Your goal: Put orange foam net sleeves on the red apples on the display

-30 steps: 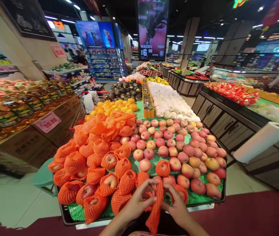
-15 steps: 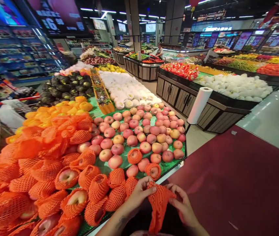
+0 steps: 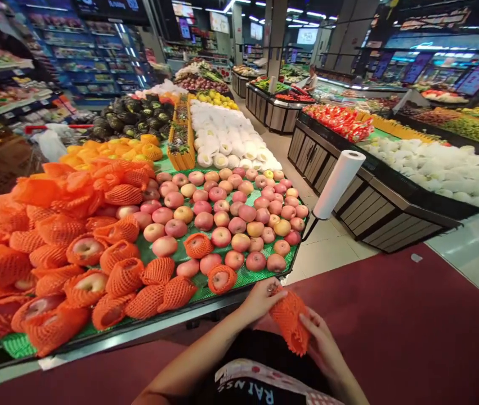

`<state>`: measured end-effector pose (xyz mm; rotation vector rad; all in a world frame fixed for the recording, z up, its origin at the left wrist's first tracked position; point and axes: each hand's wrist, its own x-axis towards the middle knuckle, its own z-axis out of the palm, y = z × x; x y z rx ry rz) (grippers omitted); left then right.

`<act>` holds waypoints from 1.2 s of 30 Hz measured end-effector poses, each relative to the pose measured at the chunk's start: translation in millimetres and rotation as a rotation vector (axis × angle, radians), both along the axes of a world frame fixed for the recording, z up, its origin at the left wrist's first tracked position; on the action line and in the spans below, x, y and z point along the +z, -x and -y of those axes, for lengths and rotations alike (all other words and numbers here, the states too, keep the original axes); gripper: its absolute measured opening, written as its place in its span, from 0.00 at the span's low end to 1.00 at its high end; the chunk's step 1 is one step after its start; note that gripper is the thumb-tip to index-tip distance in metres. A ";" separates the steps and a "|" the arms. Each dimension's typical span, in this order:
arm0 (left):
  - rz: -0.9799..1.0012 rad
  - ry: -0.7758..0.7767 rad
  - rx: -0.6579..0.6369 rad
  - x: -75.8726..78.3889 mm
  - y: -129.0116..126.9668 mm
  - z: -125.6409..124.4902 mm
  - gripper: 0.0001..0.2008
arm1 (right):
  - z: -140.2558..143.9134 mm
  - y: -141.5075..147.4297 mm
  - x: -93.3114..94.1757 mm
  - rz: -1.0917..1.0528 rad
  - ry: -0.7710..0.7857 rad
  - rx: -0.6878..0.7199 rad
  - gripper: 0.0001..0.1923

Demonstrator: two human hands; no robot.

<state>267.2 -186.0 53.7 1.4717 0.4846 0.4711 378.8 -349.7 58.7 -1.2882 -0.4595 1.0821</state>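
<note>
An orange foam fruit net (image 3: 290, 323) hangs between my two hands, in front of my body and just off the near edge of the fruit stand. My left hand (image 3: 261, 302) pinches its upper left end. On its right side, my right hand (image 3: 316, 332) grips the mesh with thumb and fingers. Whether anything is inside the net I cannot tell. Closest to my hands on the stand is an apple in an orange net (image 3: 221, 279). Bare red apples (image 3: 222, 236) lie behind it on green matting, and several netted apples (image 3: 146, 298) are heaped to the left.
A pile of loose orange nets (image 3: 70, 185) tops the left side of the stand. A white roll of bags (image 3: 340, 183) stands on a post at its right corner. Further right is another produce stand (image 3: 395, 219). Dark red flooring (image 3: 391, 326) lies to my right.
My view has turned to the right. The net was stretched between my hands with a long end hanging; now it looks shorter and fuller, with my right hand lower along its side.
</note>
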 end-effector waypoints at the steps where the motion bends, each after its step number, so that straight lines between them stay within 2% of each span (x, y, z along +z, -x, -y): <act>1: -0.032 -0.011 -0.048 -2.3 -5.7 3.3 0.24 | 3.2 -15.7 -5.3 -0.018 -0.011 -0.051 0.19; 3: -0.073 -0.016 -0.152 -4.9 -10.5 9.4 0.22 | 5.3 -43.8 -14.3 -0.036 -0.030 -0.120 0.17; 5: -0.083 -0.027 -0.204 -5.3 -7.8 14.7 0.20 | 0.2 -64.1 -18.9 0.005 -0.057 -0.133 0.16; 7: -0.101 -0.071 -0.180 -5.6 0.0 18.0 0.18 | -12.5 -73.4 -18.6 -0.005 -0.049 -0.072 0.18; 9: -0.126 -0.106 -0.096 -6.8 11.8 16.7 0.16 | -31.1 -71.3 -14.2 -0.043 -0.020 0.034 0.20; 12: -0.129 -0.139 0.112 -9.9 39.7 0.3 0.14 | -63.8 -51.8 -2.7 -0.020 0.014 0.233 0.21; 14: -0.177 -0.268 0.371 -12.7 67.0 -21.6 0.12 | -85.4 -33.2 6.6 0.006 0.012 0.323 0.20; 16: -0.355 -0.484 0.674 -17.0 98.9 -49.5 0.08 | -105.3 -12.8 15.8 0.006 -0.003 0.360 0.21; 17: -0.494 -0.591 0.789 -20.0 115.0 -64.0 0.08 | -114.3 -2.2 20.0 0.006 -0.013 0.365 0.22; 18: -0.648 -0.680 0.848 -23.5 129.9 -78.0 0.11 | -122.3 8.5 23.7 0.006 -0.022 0.367 0.23; 20: -0.901 -0.804 0.823 -31.2 153.7 -102.0 0.22 | -135.7 30.4 29.3 -0.020 -0.019 0.362 0.24; 23: -1.016 -0.870 0.687 -41.4 171.4 -124.6 0.31 | -149.1 62.8 30.6 -0.145 0.023 0.314 0.23; 29: -0.982 -0.874 0.591 -46.8 178.4 -138.9 0.19 | -160.6 120.5 13.2 -0.301 0.073 0.149 0.24; 36: -0.912 -0.865 0.460 -42.6 191.2 -151.9 0.15 | -166.0 175.9 -0.6 -0.308 0.072 -0.110 0.24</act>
